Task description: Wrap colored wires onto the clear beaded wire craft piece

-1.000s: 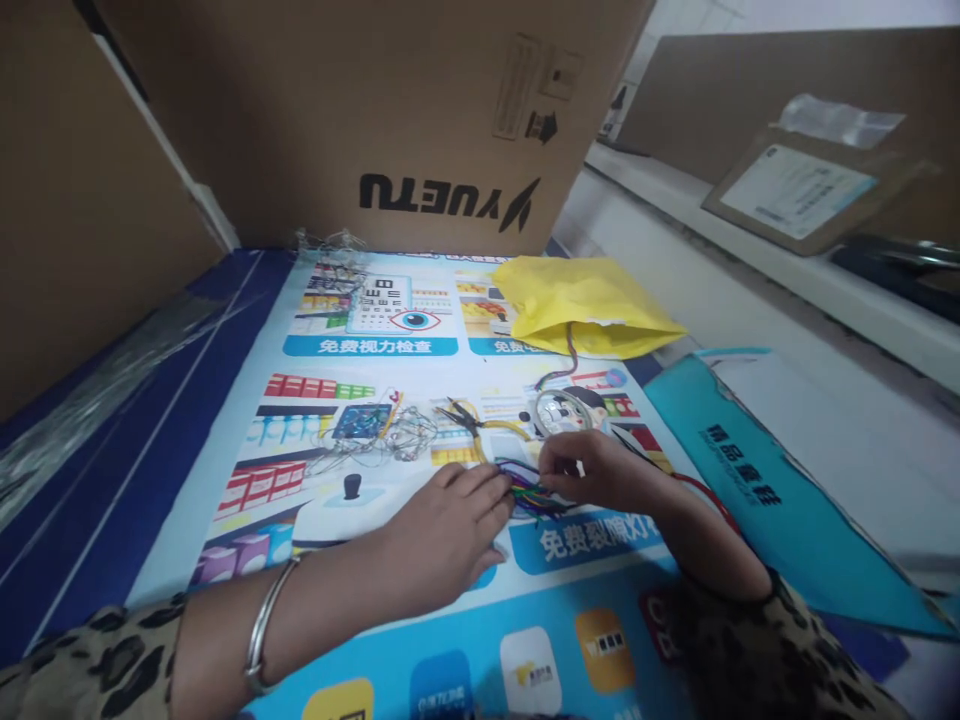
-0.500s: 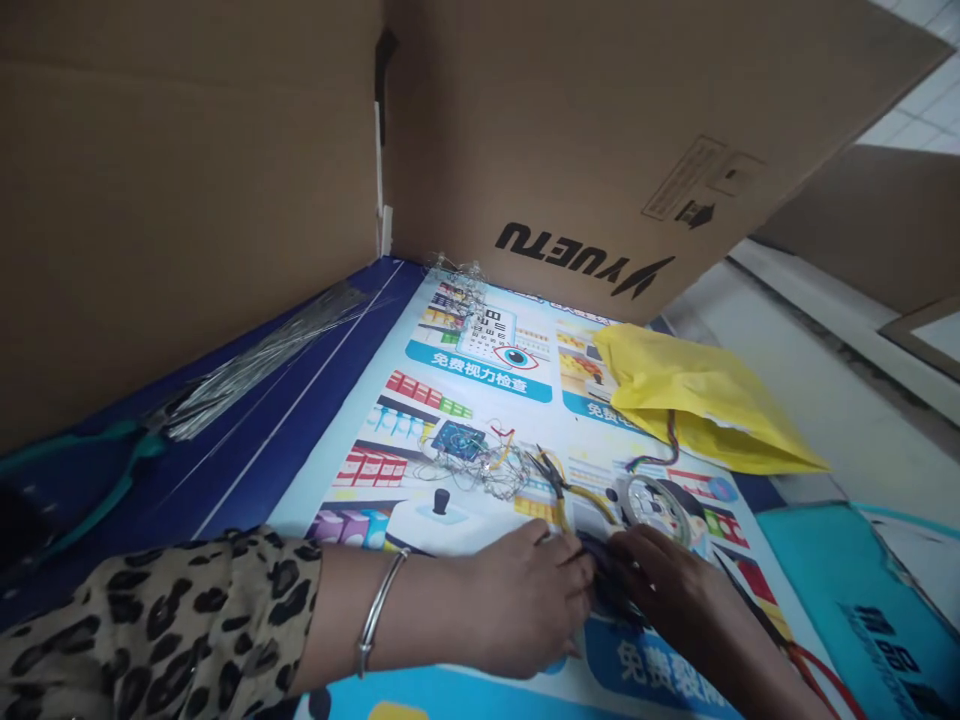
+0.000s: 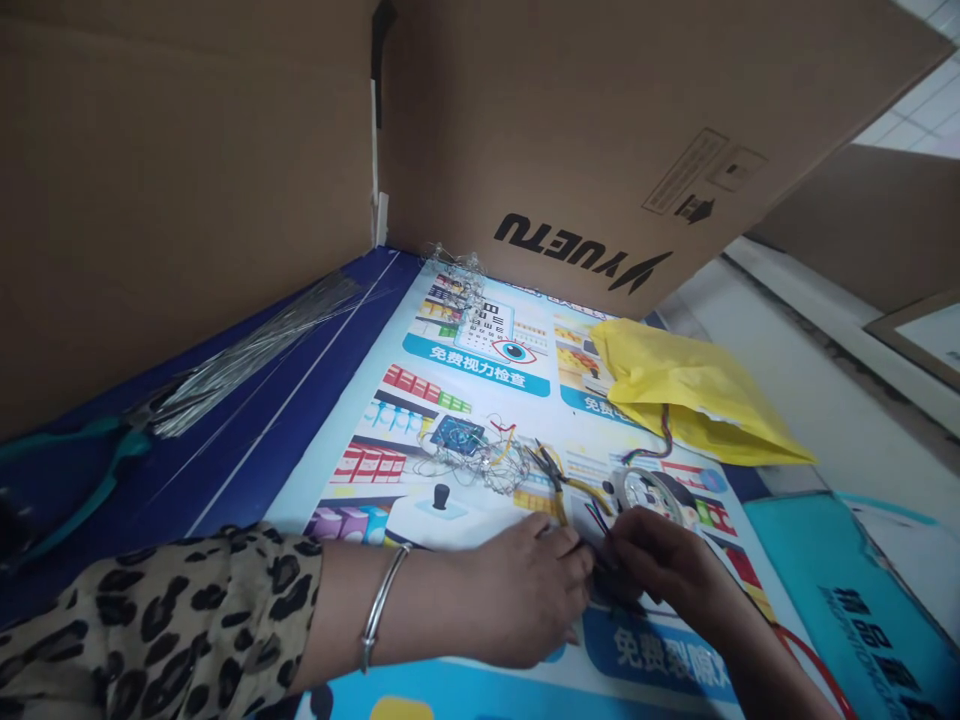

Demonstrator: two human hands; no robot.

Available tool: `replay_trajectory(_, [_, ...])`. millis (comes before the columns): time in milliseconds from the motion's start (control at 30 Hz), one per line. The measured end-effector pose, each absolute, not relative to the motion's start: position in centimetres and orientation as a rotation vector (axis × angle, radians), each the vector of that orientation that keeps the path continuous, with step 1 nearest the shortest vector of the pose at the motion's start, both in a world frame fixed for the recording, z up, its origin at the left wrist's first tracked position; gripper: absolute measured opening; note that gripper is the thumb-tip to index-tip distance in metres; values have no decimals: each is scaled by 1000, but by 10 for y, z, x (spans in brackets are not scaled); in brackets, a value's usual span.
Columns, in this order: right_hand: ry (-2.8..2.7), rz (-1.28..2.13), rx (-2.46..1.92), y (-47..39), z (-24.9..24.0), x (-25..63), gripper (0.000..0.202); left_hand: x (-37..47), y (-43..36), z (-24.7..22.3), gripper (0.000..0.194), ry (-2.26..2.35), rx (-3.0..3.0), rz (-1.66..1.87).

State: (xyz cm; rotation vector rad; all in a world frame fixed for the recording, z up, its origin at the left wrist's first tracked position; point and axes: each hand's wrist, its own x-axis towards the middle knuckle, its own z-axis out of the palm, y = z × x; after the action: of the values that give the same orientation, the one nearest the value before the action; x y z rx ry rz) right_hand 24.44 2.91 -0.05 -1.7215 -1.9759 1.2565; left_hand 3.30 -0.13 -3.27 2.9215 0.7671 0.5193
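Thin coloured wires [image 3: 598,517] poke up between my two hands, just below the pliers. My right hand [image 3: 664,555] is closed, pinching these wires between thumb and fingers. My left hand [image 3: 529,590] lies on the printed sheet with its fingers curled together; what it grips, if anything, is hidden. Right above the hands lie yellow-handled pliers [image 3: 559,475], jaws toward the far left. A blue circuit board [image 3: 457,437] sits in a tangle of thin silver wire [image 3: 506,470] left of the pliers. A clear ring-shaped roll [image 3: 646,487] is partly behind my right hand.
Cardboard walls [image 3: 600,120] stand behind and to the left. A yellow envelope [image 3: 697,390] lies at the right, coloured wires coming out. Silver wire lengths [image 3: 259,350] and teal-handled scissors or cutters [image 3: 112,450] lie left. A teal packet [image 3: 825,560] is at the right.
My right hand has turned and lifted slightly, and coloured wire ends now show between the hands. My left hand has barely moved. The view has shifted slightly.
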Motion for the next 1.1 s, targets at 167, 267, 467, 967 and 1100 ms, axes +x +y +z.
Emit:
replay_trajectory(167, [-1804, 1457, -1626, 28, -4, 241, 29, 33, 0, -35, 37, 779, 2921, 517])
replay_trajectory(267, [-1759, 1504, -1590, 28, -4, 241, 28, 33, 0, -34, 36, 771, 2919, 506])
replay_trajectory(467, [-1855, 1405, -1592, 28, 8, 242, 22, 33, 0, -34, 39, 768, 2887, 476])
replay_trajectory(967, [-2031, 1432, -1503, 26, 18, 251, 6, 24, 8, -16, 25, 879, 2492, 855])
replay_trajectory(1100, [-2104, 1399, -1430, 23, 20, 249, 3, 23, 10, -19, 21, 950, 2403, 950])
